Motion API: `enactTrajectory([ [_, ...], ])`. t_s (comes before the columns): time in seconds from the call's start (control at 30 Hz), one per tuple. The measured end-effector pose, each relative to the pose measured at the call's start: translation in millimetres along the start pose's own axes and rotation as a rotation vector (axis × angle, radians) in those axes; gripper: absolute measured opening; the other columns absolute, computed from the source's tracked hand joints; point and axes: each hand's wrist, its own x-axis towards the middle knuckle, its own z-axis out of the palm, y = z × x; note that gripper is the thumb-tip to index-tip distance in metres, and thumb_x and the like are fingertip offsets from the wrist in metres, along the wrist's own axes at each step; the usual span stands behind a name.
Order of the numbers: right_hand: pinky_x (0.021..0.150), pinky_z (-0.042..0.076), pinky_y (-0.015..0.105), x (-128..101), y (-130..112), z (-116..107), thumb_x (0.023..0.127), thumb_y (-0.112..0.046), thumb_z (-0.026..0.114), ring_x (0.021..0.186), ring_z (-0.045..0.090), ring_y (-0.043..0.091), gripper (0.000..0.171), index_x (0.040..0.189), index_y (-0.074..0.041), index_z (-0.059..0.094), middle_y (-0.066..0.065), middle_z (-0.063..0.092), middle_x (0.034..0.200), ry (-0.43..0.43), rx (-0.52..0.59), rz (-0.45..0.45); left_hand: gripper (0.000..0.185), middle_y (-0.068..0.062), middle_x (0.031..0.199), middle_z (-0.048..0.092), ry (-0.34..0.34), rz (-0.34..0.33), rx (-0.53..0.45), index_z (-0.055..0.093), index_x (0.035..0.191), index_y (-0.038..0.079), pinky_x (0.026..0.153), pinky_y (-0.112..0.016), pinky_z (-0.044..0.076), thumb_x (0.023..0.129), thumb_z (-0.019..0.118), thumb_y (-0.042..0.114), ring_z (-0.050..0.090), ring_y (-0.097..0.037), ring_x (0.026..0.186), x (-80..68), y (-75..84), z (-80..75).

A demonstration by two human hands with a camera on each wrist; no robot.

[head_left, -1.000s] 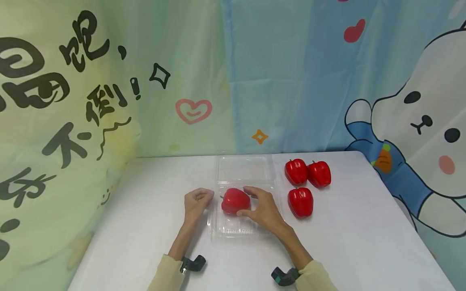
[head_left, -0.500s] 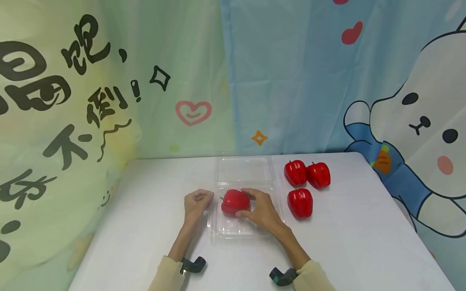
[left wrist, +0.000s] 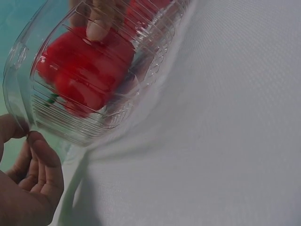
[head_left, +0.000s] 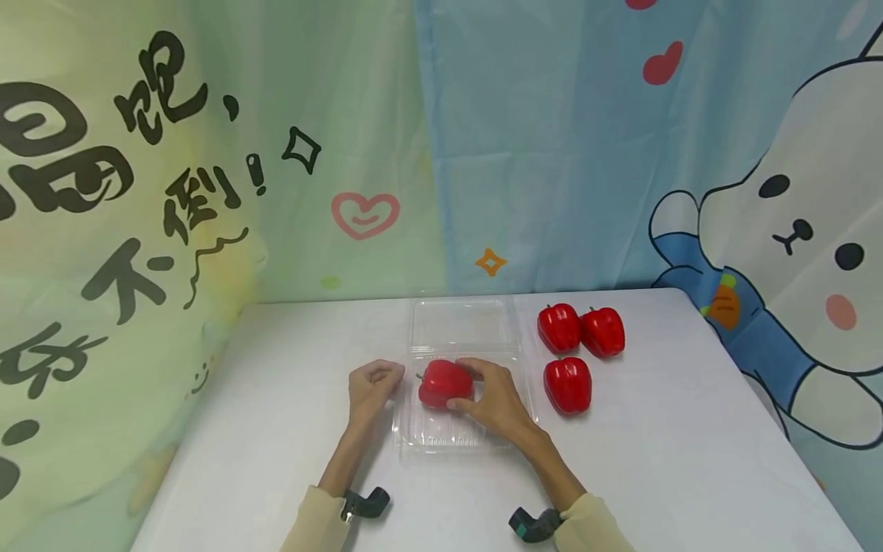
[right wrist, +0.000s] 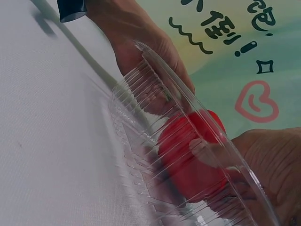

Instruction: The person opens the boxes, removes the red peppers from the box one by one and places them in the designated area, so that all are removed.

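Observation:
A red bell pepper [head_left: 441, 381] lies in the base of a clear plastic clamshell container [head_left: 441, 438] on the white table. My right hand [head_left: 474, 387] grips the pepper from its right side, thumb in front and fingers over the top; the pepper [right wrist: 188, 141] shows through the ribbed wall [right wrist: 136, 108]. My left hand [head_left: 378, 377] sits at the container's left edge with curled fingers. In the left wrist view its fingertips [left wrist: 41, 149] pinch the container's rim [left wrist: 21, 101] beside the pepper [left wrist: 84, 70]. The container's lid [head_left: 462, 323] lies open behind.
Three more red peppers [head_left: 576, 349] sit grouped on the table to the right of the container. Printed curtains hang close behind and to the left. The white table [head_left: 290, 368] has its right edge near the rabbit curtain.

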Motion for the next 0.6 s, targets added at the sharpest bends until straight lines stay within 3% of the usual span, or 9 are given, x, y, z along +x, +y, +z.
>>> enactTrajectory([
  [0.6, 0.105, 0.063, 0.048, 0.7, 1.8, -2.1, 0.077, -0.016, 0.099, 0.127, 0.072, 0.029, 0.072, 0.143, -0.014, 0.069, 0.005, 0.075, 0.140, 0.004, 0.038, -0.011, 0.016, -0.019, 0.094, 0.083, -0.003, 0.009, -0.023, 0.078, 0.101, -0.002, 0.069, -0.021, 0.055, 0.096, 0.076, 0.013, 0.070, -0.012, 0.076, -0.6, -1.1, 0.8],
])
